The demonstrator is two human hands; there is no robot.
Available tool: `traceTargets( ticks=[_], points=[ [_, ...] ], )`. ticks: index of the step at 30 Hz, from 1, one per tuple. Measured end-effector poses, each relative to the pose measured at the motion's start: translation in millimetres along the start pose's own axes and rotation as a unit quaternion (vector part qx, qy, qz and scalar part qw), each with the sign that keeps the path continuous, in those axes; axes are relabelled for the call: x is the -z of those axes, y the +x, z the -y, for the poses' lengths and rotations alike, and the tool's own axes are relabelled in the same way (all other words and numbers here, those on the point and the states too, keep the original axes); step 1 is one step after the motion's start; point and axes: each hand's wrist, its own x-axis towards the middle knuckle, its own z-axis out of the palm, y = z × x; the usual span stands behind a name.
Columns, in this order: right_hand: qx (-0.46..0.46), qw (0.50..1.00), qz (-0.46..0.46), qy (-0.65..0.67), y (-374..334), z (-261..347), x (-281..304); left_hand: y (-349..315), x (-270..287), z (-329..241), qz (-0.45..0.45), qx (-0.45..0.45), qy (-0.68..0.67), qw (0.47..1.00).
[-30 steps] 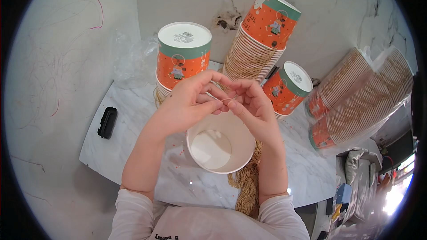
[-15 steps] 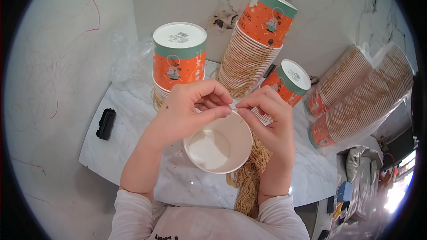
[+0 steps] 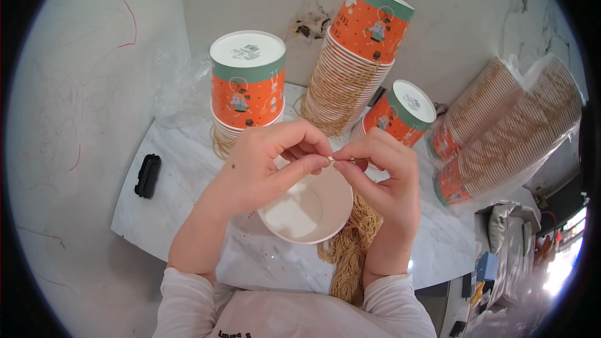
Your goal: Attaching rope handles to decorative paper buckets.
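Observation:
Over a white paper bucket (image 3: 338, 203) whose mouth faces up, my two hands meet fingertip to fingertip. My left hand (image 3: 266, 166) pinches a short bit of thin tan cord (image 3: 332, 159) between thumb and forefinger. Right beside it, my right hand (image 3: 388, 178) pinches the same cord, its other fingers curled. Most of the cord is hidden by the fingers. Under my right wrist, a thick bundle of tan cords (image 3: 350, 256) lies against the bucket and hangs toward my lap.
Upside-down stacks of orange and green buckets stand behind: one at left (image 3: 247, 94), a tall leaning stack (image 3: 350, 75), and a short one (image 3: 400, 112). Bagged stacks (image 3: 510, 138) lean at the right. A black case (image 3: 148, 176) lies on the marble-patterned table (image 3: 181, 206).
My hands have drawn closer, and their fingertips now almost touch around the cord. My right hand has shifted slightly down and right. The bucket stays on the table.

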Motion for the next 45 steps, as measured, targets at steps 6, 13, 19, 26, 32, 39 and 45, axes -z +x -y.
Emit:
traceTargets(
  ticks=[6, 13, 19, 26, 32, 39, 45],
  points=[
    [0.003, 1.000, -0.017, 0.026, -0.7, 1.6, -0.3, -0.5, -2.8, 0.6, 0.002, -0.038, 0.031, 0.999],
    [-0.009, 0.999, -0.015, 0.046, -3.9, -0.3, 3.8, -0.2, -5.3, 0.5, 0.016, -0.100, 0.089, 0.991],
    [-0.059, 0.989, -0.126, 0.057, -4.8, -11.2, 18.8, -9.6, 23.0, -2.4, 0.239, 0.020, 0.203, 0.949],
    [-0.085, 0.961, -0.261, 0.044, -10.4, -35.5, 48.5, -9.3, 32.8, 0.6, 0.390, 0.009, 0.272, 0.880],
    [-0.073, 0.940, -0.331, 0.034, -23.6, -46.6, 76.8, -19.9, 24.3, 2.6, 0.404, 0.024, 0.303, 0.863],
    [-0.055, 0.918, -0.389, 0.047, -30.2, -38.6, 80.4, -20.0, 17.4, 10.4, 0.435, 0.060, 0.282, 0.853],
    [-0.004, 0.864, -0.504, -0.007, -43.5, -33.8, 101.5, -18.6, 15.4, 8.0, 0.429, 0.072, 0.257, 0.863]
  ],
)
